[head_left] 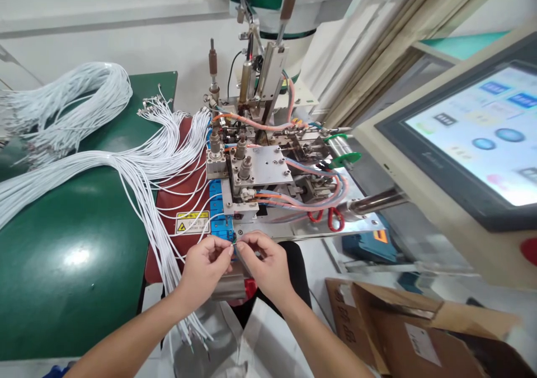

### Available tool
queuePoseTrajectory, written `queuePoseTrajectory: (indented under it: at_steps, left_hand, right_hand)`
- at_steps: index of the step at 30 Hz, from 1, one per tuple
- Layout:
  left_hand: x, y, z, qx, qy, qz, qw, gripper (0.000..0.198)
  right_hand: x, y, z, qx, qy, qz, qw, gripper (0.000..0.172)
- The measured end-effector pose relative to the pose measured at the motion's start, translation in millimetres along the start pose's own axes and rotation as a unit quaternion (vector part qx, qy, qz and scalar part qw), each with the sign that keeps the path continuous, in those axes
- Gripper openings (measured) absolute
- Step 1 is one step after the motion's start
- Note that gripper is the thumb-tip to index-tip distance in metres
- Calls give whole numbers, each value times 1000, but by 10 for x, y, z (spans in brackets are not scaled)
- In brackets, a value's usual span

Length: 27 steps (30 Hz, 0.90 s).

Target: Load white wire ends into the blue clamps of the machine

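Observation:
My left hand (206, 266) and my right hand (265, 259) meet at the front of the machine, fingertips nearly touching. Each one pinches the end of a thin white cable, where fine coloured wires (234, 243) show between the fingers. Just beyond my fingertips is a row of blue clamp blocks (218, 210), with white cables running into them from the left. A large bundle of white cables (142, 179) lies to the left of my left hand, its loose ends hanging down by my left forearm.
A metal machine (262, 168) with hoses and a solder wire spool (339, 150) stands ahead. On the right are a touchscreen panel (482, 137) and an open cardboard box (390, 333). Another cable coil (84, 101) lies on the green table (75, 288). A yellow warning label (192, 222) marks the red plate.

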State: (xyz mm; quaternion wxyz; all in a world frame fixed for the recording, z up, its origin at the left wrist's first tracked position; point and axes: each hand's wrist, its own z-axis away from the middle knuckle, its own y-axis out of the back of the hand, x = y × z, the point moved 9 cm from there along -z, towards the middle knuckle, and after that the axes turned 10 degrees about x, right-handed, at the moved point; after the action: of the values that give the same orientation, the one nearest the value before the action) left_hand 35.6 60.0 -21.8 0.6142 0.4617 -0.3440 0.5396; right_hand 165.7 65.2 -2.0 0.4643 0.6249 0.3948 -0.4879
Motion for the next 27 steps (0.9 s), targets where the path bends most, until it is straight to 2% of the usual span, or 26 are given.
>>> queuePoseTrajectory:
  at_steps: [4, 6, 10, 12, 14, 19, 27]
  left_hand:
    - [9, 0, -33, -34, -16, -54, 998, 18]
    - [75, 37, -68, -46, -59, -118, 990, 21]
    - [282, 131, -110, -37, -198, -293, 935, 19]
    - [316, 149, -120, -35, -229, -340, 911, 17]
    - [312, 156, -133, -32, -238, -356, 903, 18]
    - [271, 152, -165, -23, -236, -352, 905, 17]
    - [275, 124, -168, -25, -240, -373, 896, 19]
  right_hand:
    - [-37, 6, -4, -1, 56, 60, 997, 14]
    - [22, 13, -21, 3, 57, 81, 995, 14]
    - [324, -33, -56, -10, -41, 65, 997, 16]
    - [432, -74, -55, -17, -78, 46, 996, 18]
    - [479, -97, -49, -17, -87, 43, 995, 19]
    - [501, -114, -31, -24, -85, 69, 994, 20]
    - [563, -152, -52, -54, -125, 46, 990, 20]
